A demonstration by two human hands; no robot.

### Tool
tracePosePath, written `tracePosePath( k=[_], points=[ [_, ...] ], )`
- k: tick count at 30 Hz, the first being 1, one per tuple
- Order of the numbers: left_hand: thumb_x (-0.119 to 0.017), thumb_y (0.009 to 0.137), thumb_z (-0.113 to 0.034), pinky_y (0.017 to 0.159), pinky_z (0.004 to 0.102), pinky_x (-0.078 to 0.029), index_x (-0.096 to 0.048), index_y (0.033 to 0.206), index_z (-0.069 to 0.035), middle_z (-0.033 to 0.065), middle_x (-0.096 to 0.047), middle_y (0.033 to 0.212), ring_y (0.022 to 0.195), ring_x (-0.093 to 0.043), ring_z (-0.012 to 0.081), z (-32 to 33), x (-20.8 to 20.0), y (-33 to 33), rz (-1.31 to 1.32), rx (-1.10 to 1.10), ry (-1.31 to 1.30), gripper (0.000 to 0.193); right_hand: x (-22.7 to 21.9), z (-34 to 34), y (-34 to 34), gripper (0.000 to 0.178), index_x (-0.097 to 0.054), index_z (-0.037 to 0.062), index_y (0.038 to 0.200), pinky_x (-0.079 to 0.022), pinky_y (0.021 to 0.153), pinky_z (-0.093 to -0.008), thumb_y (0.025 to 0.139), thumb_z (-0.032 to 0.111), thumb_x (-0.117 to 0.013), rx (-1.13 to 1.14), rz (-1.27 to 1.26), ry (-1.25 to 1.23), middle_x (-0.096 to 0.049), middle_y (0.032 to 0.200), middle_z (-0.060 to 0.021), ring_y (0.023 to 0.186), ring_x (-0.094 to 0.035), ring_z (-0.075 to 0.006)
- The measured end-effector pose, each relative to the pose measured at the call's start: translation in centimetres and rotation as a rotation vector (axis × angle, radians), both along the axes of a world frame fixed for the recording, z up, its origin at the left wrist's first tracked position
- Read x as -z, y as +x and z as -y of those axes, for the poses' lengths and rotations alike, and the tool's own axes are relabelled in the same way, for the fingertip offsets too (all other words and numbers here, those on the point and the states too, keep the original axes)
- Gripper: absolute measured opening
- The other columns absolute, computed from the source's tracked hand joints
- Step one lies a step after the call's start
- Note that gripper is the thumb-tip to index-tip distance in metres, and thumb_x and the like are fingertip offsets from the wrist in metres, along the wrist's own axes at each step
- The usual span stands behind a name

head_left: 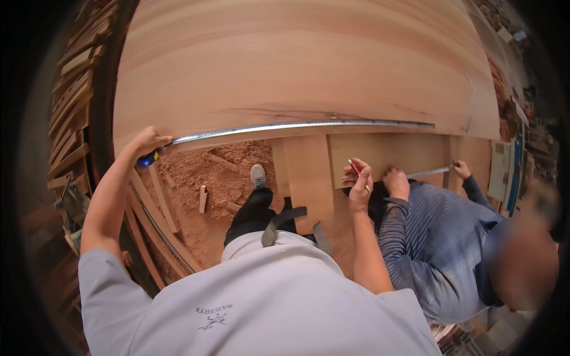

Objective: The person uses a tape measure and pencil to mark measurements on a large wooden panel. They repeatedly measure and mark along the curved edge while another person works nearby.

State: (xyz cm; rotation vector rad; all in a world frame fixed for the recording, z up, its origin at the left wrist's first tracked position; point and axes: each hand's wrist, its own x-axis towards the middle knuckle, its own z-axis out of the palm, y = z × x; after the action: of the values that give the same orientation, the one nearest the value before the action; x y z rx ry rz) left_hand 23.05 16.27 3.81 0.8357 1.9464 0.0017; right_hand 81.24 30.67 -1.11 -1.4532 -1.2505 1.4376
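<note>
My left hand (149, 142) is closed on a blue tape measure (146, 159) at the left end of a large wooden board (309, 65). Its silver blade (297, 125) lies stretched to the right along the board's near edge. Closer to me and right of the middle, my right hand (359, 188) pinches a thin red pencil or pen (354, 167) with a pale tip, held apart from the board. A co-worker's two hands, at the right, are on a silver measuring strip (428, 172) over a lower wooden panel (380, 151).
A co-worker in a blue-grey shirt (433, 237) bends close by on my right. Reddish shavings and offcuts (219, 172) cover the floor by my shoe (257, 175). Stacked timber (74, 118) lines the left side. Long strips (163, 225) lie near my left arm.
</note>
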Motion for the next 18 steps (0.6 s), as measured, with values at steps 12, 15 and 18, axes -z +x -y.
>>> tracePosePath(
  k=[12,15,18],
  points=[
    [-0.072,0.094,-0.044,0.049,0.0331,-0.051,-0.071,0.072,0.005,0.0080,-0.064,0.059,0.049,-0.065,0.0192,-0.2,0.7,-0.2,-0.024,-0.042,-0.066,0.054,0.1,0.7,4.4,0.028,-0.068,0.0001,0.098,-0.055,0.054,-0.0255,0.104,0.026,-0.060,0.239,-0.386,-0.251,-0.064,0.071,-0.0027,0.060,-0.061,-0.0093],
    [-0.072,0.093,-0.045,0.049,0.0337,-0.051,-0.070,0.070,0.005,0.0077,-0.064,0.059,0.049,-0.065,0.0193,-0.2,0.9,-0.4,-0.049,-0.039,-0.072,0.055,-1.0,1.5,3.4,0.025,-0.068,0.0001,0.098,-0.054,0.054,-0.0256,0.102,0.024,-0.063,0.185,-0.375,-0.239,-0.063,0.074,-0.0017,0.063,-0.060,-0.0085],
    [-0.073,0.093,-0.044,0.048,0.0347,-0.051,-0.069,0.070,0.004,0.0073,-0.063,0.058,0.050,-0.065,0.0194,-0.4,0.9,0.2,-0.039,-0.036,-0.059,0.053,-2.7,2.2,2.7,0.023,-0.068,0.0015,0.099,-0.054,0.056,-0.0251,0.102,0.024,-0.064,0.139,-0.375,-0.260,-0.062,0.076,-0.0008,0.064,-0.059,-0.0082]
  ],
)
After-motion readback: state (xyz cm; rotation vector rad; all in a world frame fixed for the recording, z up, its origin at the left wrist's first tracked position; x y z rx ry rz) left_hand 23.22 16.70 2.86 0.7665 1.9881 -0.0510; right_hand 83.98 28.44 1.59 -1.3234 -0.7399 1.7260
